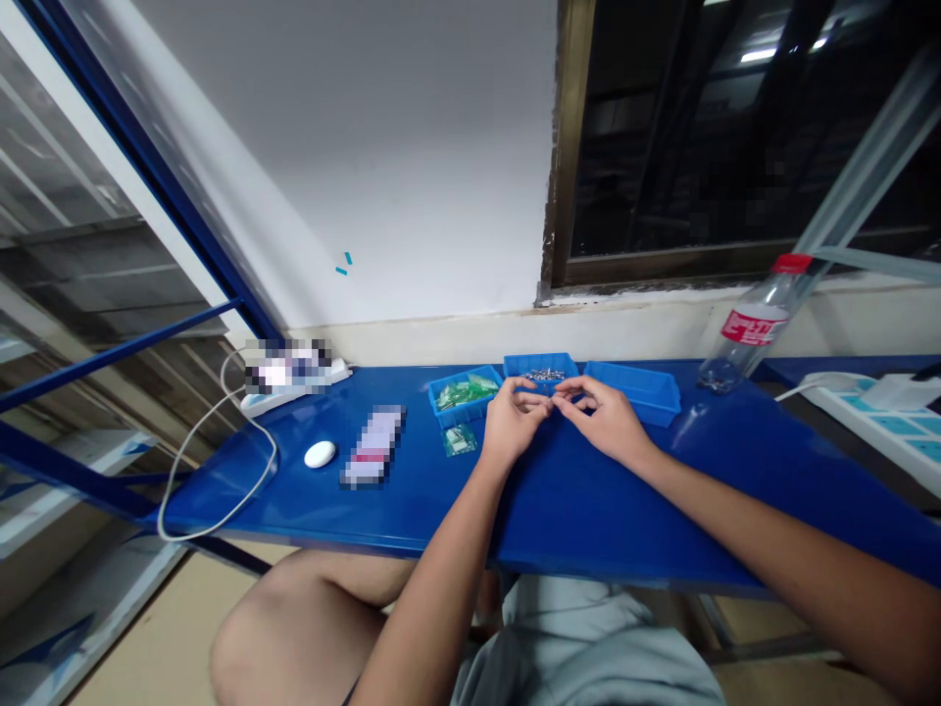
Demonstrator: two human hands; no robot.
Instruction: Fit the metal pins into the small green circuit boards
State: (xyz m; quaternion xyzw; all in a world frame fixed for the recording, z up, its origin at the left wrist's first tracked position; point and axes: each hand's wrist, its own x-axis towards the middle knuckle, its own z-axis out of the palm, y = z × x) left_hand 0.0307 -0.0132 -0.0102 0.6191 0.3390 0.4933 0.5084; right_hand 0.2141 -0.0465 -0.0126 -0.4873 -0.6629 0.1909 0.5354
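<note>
A person sits at a blue desk (548,520), lap in grey cloth (588,637) below its front edge. Above the desktop, the left hand (515,417) and right hand (607,422) curl together, thumbs and fingers pinched nearly tip to tip; whether they grip anything small cannot be told. Just left of them lies a small clear packet (460,440). Behind stand three plastic trays: the left tray (465,413) piled with green packets (460,394), the middle tray (540,362) with small metal pieces (545,376), and the right tray (641,392). Work seems under way, with metal pieces left; the amount done is unclear. Open desktop stretches towards the front edge; beyond the trays, the wall (441,338) limits reach.
</note>
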